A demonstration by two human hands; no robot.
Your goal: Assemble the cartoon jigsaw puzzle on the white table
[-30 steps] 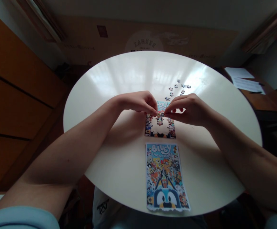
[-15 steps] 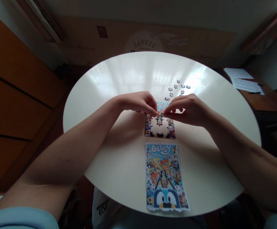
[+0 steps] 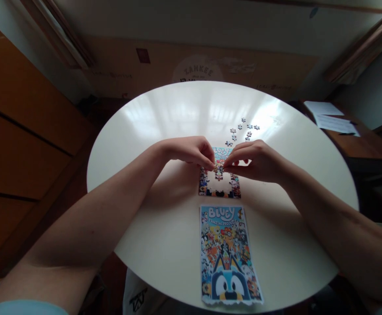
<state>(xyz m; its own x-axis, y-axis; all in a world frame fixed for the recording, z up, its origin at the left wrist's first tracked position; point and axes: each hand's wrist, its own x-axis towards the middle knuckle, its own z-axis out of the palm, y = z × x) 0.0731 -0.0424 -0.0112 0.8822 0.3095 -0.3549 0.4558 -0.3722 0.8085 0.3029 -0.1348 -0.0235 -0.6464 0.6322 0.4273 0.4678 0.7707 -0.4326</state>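
Note:
A partly assembled jigsaw puzzle (image 3: 236,186) lies on the white table, its frame filled and a gap around the lower middle. From its upper part a narrow group of joined puzzle pieces (image 3: 219,173) reaches down into that gap. My left hand (image 3: 199,151) pinches at the left side of this group, thumb and forefinger closed. Opposite it, my right hand (image 3: 253,161) pinches at the group's right side, its other fingers loosely curled. The fingertips partly cover the pieces they touch. Nearer me lies a printed reference picture (image 3: 227,253) with a torn lower edge.
Several loose puzzle pieces (image 3: 233,131) are scattered beyond my right hand. The oval white table (image 3: 158,232) has a rounded edge all around. At the right, a brown desk (image 3: 358,146) carries paper sheets (image 3: 334,124) and pens. Wooden cabinet fronts (image 3: 20,144) stand at the left.
The camera view has tilted up a little, so the table appears lower. Both hands keep their pinch at the same middle pieces, with hardly any movement over the puzzle.

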